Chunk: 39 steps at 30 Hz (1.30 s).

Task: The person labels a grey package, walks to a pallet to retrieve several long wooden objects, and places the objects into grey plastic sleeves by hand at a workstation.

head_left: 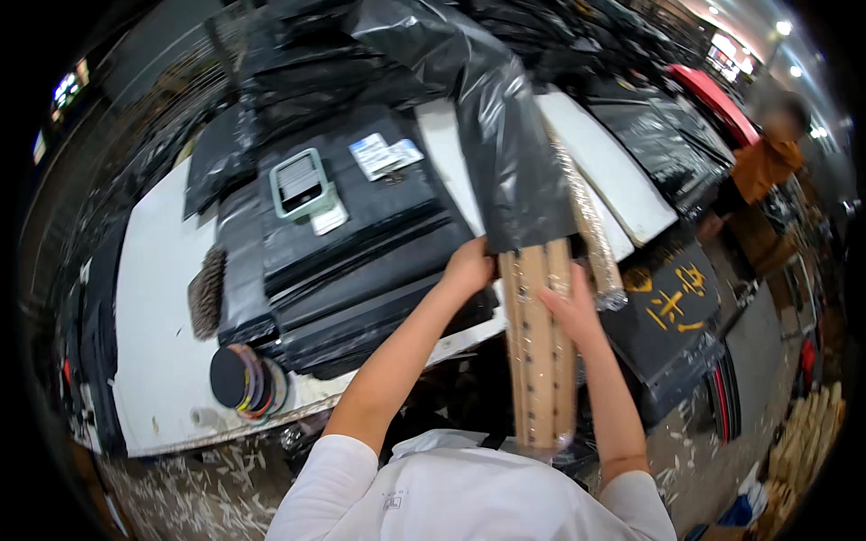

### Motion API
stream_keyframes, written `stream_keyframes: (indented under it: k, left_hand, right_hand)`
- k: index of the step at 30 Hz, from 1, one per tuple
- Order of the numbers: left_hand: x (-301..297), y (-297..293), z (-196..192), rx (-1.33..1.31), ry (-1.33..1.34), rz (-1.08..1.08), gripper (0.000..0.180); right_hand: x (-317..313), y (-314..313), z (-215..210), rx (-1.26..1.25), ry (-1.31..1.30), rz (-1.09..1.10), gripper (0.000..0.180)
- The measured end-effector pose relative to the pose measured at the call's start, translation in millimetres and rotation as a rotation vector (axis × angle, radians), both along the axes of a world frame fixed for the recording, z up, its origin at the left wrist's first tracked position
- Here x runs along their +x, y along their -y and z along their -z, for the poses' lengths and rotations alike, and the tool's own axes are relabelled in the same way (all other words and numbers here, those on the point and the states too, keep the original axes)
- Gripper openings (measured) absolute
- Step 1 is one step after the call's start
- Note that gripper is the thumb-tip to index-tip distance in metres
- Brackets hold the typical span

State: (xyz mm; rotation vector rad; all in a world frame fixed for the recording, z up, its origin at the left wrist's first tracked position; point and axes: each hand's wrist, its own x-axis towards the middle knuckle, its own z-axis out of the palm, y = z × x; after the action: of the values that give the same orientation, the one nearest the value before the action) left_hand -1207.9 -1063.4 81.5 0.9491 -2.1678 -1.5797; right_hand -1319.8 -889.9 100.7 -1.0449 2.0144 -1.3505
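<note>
A long bundle of brown strips (539, 361) in clear wrap, with rows of dark spots, lies lengthwise toward my body. Its far part is inside a long black plastic bag (514, 171). With fingers closed, my left hand (469, 269) grips the bag's left edge at its mouth; some fingertips are hidden. My right hand (575, 308) holds the bundle from the right, thumb on top and the other fingers mostly out of sight. Just right of the bag, another clear-wrapped long piece (591, 230) lies on the white table (162, 361).
Stacked black plastic sheets or bags (352, 261) cover the table's middle, with a pale green tray (300, 185) and paper labels (383, 155) on top. Tape rolls (244, 380) and a grey-brown brush (207, 293) stand left. A person in orange (762, 171) is at far right.
</note>
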Motion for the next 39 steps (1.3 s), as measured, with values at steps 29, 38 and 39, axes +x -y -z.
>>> stream_keyframes:
  k: [29,38,39]
  left_hand:
    - [46,-80,16,-0.701,0.533,0.660,0.021]
    - [111,-119,85,-0.437,0.548,0.168,0.018]
    - [124,-115,85,-0.257,0.483,0.267,0.019]
  right_hand:
    - [-69,-37,73,0.277,-0.667,-0.479,0.013]
    - [-25,-84,111,0.733,-0.423,-0.550,0.030]
    - [-19,-79,104,0.944,-0.406,-0.713,0.031]
